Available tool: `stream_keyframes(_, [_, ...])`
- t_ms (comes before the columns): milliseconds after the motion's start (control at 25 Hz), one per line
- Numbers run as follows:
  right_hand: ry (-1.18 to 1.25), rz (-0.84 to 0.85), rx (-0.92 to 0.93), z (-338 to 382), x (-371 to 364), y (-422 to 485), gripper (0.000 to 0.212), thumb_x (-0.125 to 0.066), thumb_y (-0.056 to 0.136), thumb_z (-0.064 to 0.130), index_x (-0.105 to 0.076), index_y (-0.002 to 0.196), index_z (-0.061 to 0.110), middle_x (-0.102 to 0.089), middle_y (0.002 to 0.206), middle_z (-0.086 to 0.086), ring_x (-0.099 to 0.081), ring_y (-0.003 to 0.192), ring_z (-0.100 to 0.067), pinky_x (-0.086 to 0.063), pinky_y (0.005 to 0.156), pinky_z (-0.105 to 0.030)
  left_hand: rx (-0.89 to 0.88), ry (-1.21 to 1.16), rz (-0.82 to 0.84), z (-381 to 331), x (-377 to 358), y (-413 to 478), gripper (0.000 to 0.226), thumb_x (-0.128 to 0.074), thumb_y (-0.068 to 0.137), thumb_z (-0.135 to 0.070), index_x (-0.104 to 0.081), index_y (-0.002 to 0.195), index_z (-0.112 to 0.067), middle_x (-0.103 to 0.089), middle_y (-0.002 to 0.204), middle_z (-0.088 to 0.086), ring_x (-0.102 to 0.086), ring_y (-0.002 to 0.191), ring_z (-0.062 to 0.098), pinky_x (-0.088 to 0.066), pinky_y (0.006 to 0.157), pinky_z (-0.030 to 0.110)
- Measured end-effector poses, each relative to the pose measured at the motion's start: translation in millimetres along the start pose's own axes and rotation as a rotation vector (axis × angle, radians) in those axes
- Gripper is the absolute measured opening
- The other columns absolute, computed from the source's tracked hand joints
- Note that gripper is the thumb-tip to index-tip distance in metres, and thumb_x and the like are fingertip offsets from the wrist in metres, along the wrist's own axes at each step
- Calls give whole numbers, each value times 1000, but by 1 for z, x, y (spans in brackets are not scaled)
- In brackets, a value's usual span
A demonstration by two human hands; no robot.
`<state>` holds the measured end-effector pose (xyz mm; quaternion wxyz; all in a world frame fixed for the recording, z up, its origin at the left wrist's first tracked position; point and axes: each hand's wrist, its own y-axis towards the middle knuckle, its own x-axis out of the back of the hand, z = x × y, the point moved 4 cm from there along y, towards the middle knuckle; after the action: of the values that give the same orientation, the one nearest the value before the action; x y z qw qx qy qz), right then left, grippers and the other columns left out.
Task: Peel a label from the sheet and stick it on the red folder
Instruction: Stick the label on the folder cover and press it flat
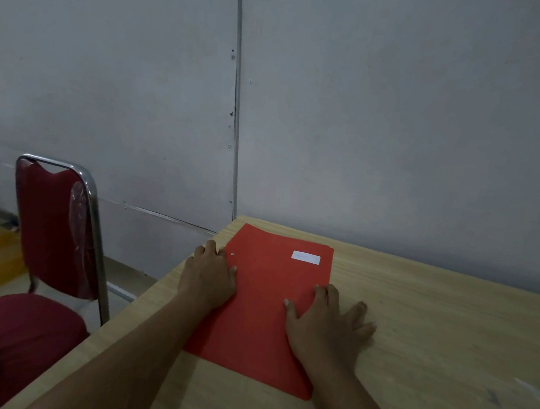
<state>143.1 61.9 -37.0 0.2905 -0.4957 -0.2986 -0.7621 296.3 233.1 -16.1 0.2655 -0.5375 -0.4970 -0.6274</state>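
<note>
The red folder [263, 303] lies flat on the wooden table [438, 344], near its far left corner. A small white label [305, 257] is stuck on the folder's upper right area. My left hand [208, 275] rests palm down on the folder's left edge, fingers together. My right hand [329, 320] lies flat with spread fingers across the folder's right edge, partly on the table. Neither hand holds anything. No label sheet is in view.
A red padded chair [52, 237] with a chrome frame stands left of the table. A grey wall [396, 117] runs close behind the table's far edge. Pale scuffs mark the table at the lower right.
</note>
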Motion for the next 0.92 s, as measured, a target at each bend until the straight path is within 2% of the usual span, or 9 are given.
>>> stream_keyframes(920, [67,6,-14,-4,2,-3,78,-31,85,74,-33,149,29,-27,159,9,-5,149,-41,-5,117,-63,45,-13,26,-4,-1,-1,53,-40,98,-45,-51,134,-8,-49,123,15,-49,113,29,-47,89,41])
